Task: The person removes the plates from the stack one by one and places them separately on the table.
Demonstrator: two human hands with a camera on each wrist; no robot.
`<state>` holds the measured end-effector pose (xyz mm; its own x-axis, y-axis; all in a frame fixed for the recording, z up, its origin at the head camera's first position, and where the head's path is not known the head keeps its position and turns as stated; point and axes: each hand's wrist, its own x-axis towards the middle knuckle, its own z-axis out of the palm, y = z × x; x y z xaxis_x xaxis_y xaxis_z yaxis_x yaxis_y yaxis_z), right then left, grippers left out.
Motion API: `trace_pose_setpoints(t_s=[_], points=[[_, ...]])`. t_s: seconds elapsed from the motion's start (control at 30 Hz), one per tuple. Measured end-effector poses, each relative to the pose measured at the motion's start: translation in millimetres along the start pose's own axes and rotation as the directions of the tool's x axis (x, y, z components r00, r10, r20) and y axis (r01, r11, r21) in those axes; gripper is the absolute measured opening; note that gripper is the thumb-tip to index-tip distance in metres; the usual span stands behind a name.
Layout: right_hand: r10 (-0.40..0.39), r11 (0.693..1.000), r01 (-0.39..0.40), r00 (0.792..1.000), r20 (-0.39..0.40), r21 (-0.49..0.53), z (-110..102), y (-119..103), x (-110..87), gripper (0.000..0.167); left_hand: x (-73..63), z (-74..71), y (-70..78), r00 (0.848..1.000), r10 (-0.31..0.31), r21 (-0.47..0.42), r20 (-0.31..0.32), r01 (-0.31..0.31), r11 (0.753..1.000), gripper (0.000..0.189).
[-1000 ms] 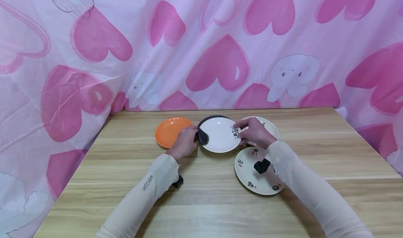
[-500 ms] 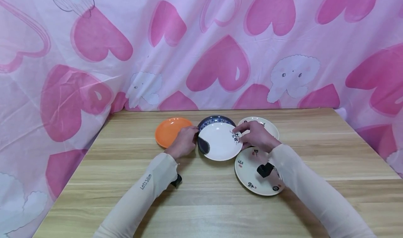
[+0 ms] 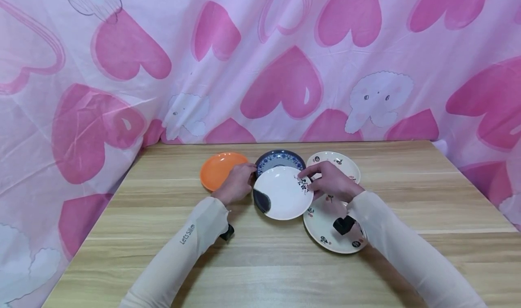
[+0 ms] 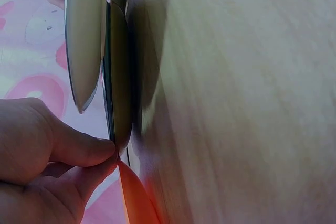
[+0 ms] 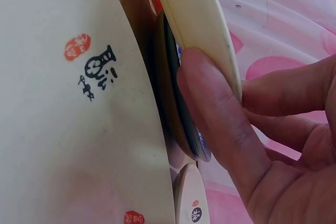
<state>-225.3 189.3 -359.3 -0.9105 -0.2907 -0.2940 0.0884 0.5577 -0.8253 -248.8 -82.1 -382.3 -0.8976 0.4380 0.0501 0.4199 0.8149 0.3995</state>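
A white plate with a dark patch and a black flower print hangs above the table, raised off the blue-patterned plate. My right hand pinches its right rim, thumb beneath and fingers on top, as the right wrist view shows. At the blue-patterned plate's left edge, my left hand pinches the rim between thumb and finger. An orange plate lies just left of it, partly behind the left hand. The white plate covers the blue-patterned plate's front part.
A cream plate with small prints lies at the back right. Another cream plate sits in front of it, partly under my right wrist. The wooden table ends at a pink heart-patterned cloth.
My right hand has lifted the white plate off the blue-patterned plate and drawn it toward me, uncovering more of the blue rim. My left hand has stayed nearly still.
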Motion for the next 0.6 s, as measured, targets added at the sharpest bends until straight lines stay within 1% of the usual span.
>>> trace_pose_setpoints(t_s=[0.13,0.3,0.43,0.6], points=[[-0.025,0.999,0.024,0.999,0.031,0.033,1.8,0.7,-2.2,0.044,-0.8,-1.6,1.3,1.000,-0.025,-0.016,0.019,0.025,1.000,0.046],[-0.029,0.998,0.026,0.998,0.059,0.050,4.6,1.2,-4.6,0.045,-0.8,-2.3,2.5,0.998,-0.050,-0.023,0.040,0.051,0.998,0.048],[-0.040,0.998,0.035,0.995,0.087,0.059,6.9,2.4,-5.9,0.046,-1.0,-1.6,1.7,0.998,-0.048,-0.026,0.034,0.048,0.998,0.047],[-0.056,0.998,0.052,0.993,0.104,0.040,9.5,3.3,-8.9,0.046,-0.5,-1.1,0.6,0.999,-0.036,-0.027,0.020,0.037,0.999,0.045]])
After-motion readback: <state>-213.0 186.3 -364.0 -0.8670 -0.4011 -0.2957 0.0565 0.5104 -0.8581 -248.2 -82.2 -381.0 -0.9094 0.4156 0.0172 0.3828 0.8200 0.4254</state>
